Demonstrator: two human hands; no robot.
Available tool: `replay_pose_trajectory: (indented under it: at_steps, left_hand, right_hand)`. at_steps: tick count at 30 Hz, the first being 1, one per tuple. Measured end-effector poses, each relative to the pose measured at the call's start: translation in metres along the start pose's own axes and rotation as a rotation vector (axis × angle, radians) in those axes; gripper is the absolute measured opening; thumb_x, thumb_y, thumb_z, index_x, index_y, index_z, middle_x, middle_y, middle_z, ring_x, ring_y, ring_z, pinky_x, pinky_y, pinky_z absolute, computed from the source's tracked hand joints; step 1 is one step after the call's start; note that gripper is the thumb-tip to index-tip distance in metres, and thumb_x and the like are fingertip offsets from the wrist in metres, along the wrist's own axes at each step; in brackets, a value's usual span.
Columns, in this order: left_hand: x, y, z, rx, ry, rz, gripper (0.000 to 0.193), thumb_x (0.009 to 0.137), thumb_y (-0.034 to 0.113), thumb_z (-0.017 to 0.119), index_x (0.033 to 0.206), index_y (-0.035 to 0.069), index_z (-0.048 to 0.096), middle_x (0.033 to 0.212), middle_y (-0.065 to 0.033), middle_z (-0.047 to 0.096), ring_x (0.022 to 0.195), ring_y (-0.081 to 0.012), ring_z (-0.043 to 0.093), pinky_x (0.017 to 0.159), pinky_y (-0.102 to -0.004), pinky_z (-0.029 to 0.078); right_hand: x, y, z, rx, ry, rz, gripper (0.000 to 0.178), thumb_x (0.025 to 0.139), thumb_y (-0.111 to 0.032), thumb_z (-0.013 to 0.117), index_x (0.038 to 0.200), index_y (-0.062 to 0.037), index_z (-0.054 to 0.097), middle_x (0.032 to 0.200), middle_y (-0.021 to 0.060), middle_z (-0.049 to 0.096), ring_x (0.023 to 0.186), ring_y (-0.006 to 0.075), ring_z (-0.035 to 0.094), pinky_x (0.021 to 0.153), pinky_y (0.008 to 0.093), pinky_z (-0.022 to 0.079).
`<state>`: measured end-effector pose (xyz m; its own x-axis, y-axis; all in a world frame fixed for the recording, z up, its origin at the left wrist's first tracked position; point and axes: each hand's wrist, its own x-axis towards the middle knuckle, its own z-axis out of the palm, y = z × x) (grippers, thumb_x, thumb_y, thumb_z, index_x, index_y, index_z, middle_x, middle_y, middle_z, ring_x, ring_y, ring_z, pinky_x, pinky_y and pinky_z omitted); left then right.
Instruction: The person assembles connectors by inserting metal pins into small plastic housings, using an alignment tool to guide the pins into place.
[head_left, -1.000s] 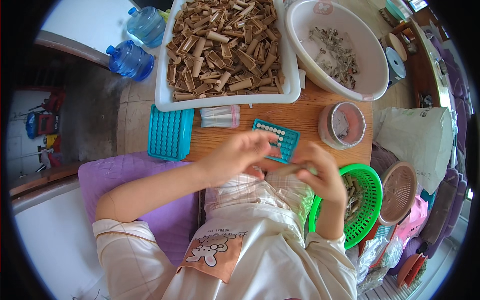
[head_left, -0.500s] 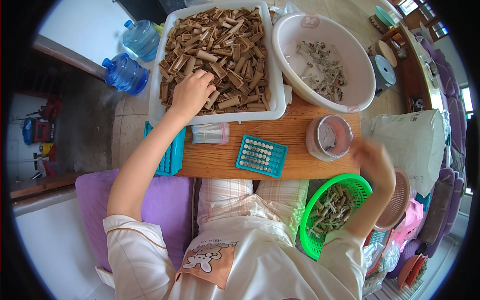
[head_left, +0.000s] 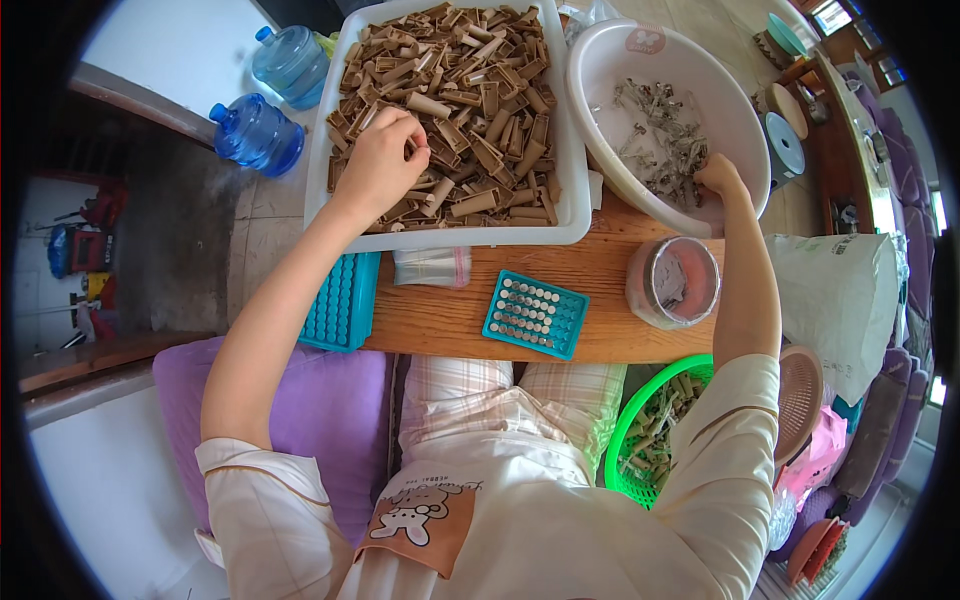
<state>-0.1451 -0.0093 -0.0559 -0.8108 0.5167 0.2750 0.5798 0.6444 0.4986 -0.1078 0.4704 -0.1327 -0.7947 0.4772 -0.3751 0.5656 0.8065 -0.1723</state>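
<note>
My left hand is over the near left part of a white tray heaped with brown half-round tube pieces. Its thumb and forefinger are pinched together; what is between them, if anything, is hidden. At the right, my right hand reaches into a white basin, its fingers drawn together at the edge of a pile of small clear pieces. Whatever those fingers grip is too small to make out. Between my arms, a teal tray holds rows of small round silvery discs.
A tub of greyish stuff stands near my right forearm. Stacked teal trays and clear plastic bags lie near my left forearm on the wooden table. A green basket of brown pieces sits lower right, partly behind my sleeve.
My right hand has moved from beside the tub, up into the white basin. My left hand stays over the brown pieces, its fingers now curled into a pinch. The view has shifted slightly.
</note>
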Motion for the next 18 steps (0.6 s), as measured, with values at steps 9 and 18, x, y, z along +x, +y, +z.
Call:
replay_pose_trajectory:
  at_steps: [9,18]
  left_hand:
    - [-0.013,0.038,-0.022,-0.069,-0.064,0.004,0.03,0.069,0.001,0.055,0.097,0.007,0.047,0.093,-0.0092,0.042,0.076,-0.0216,0.052,0.071,-0.0303,0.043]
    - [-0.04,0.075,-0.03,-0.296,-0.412,-0.219,0.042,0.064,0.0,0.058,0.105,0.007,0.05,0.101,-0.0058,0.048,0.076,-0.0127,0.05,0.066,-0.023,0.043]
  right_hand:
    - [-0.07,-0.012,-0.051,0.86,0.093,-0.323,0.014,0.077,-0.006,0.056,0.091,-0.0009,0.052,0.077,0.0024,0.056,0.07,0.0079,0.055,0.057,0.0193,0.043]
    - [-0.158,-0.043,-0.066,1.422,-0.062,-0.607,0.022,0.083,-0.006,0.049,0.105,-0.0018,0.049,0.088,0.0014,0.053,0.074,0.0078,0.052,0.067,0.0185,0.045]
